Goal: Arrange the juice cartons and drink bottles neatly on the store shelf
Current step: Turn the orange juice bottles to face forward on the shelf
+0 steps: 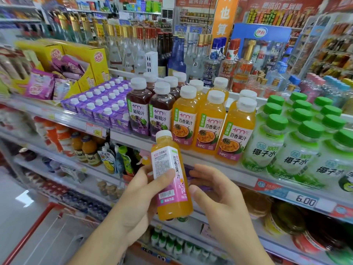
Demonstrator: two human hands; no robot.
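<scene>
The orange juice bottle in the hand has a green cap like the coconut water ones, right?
Not quite. The head view shows the orange juice bottle, held by the left hand, has a white cap. The green caps are on the coconut water bottles.

A capped orange juice bottle (pixel 171 178), back label outward, tilts slightly before the shelf (pixel 219 165) edge.

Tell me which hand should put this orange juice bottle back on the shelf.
Left. The left hand already grips the white-capped orange plastic juice bottle; the right hand is open beside it, holding nothing.
</scene>
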